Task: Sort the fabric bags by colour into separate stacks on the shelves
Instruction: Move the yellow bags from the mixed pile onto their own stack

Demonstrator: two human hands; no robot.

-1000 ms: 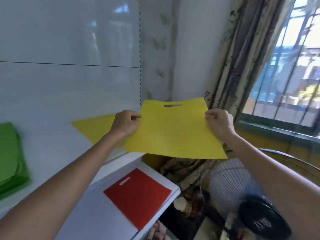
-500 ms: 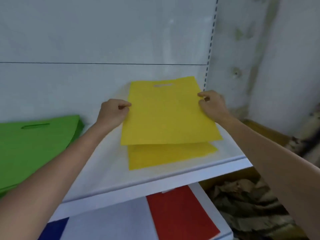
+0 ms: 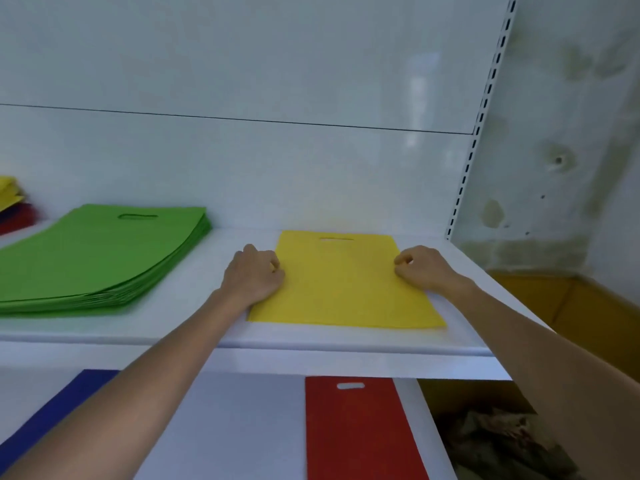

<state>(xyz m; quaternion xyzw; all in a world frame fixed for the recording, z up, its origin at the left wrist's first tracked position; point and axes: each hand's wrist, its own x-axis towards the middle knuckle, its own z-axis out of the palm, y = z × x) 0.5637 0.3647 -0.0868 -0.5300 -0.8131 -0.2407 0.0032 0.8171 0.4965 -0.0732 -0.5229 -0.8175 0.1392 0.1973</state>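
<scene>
Upper shelf point(image 3: 311, 341) – white, runs full width of view. Lower shelf point(image 3: 225, 427) below it, also white.

Green stack point(image 3: 97, 258) – many bags, left part of upper shelf, handle cut-outs toward the back panel, edges fanned slightly at the right side.

Yellow bag point(image 3: 343, 285) – task item. Lies flat on upper shelf, right of centre, well apart from green stack, cut-out at the rear, front edge near shelf lip.

Red bag point(image 3: 360, 434) – flat on lower shelf, approx. under the yellow one. Blue bag point(image 3: 59, 407) at lower shelf left, partly hidden by forearm.

Hands: left hand point(image 3: 252, 277) on bag's left edge, fingers curled, thumb and forefinger pinching the fabric. Right hand point(image 3: 424, 268) likewise at right edge, curled, pinching.

Unsorted pile point(image 3: 10, 202), yellow and red visible, at far left – blurred.
</scene>
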